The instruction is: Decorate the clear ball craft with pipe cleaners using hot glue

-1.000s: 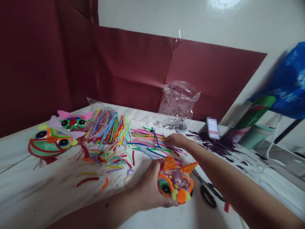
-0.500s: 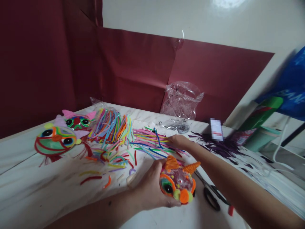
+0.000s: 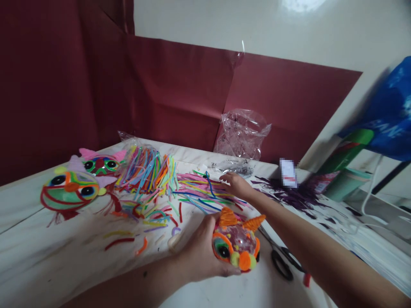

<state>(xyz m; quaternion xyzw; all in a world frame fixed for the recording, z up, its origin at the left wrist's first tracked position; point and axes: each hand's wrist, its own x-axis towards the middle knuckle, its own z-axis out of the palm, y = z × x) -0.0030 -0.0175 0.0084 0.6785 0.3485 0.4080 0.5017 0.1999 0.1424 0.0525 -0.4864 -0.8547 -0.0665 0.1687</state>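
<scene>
My left hand (image 3: 199,248) is wrapped around a craft animal head (image 3: 240,241) with orange pipe-cleaner ears, large ringed eyes and an orange pompom nose. Its back and underside are hidden by the hand. Over the right end of a spread of coloured pipe cleaners (image 3: 195,184), my right hand (image 3: 239,186) reaches out with fingers apart and nothing seen in them. Whether its fingertips touch the pipe cleaners is unclear. Black-handled scissors (image 3: 282,261) lie beneath my right forearm, just right of the craft head.
Two finished-looking craft heads, one green-mouthed (image 3: 69,190) and one pink-eared (image 3: 102,164), sit at the left. A bagged bundle of pipe cleaners (image 3: 144,169) is beside them. Cut pieces (image 3: 118,243) are scattered in front. Behind are a clear plastic bag (image 3: 240,134) and dark purple strips (image 3: 289,196).
My right hand has lifted slightly, and its fingers have spread from a more closed shape. The left hand still grips the craft head. The whole view has shifted a little.
</scene>
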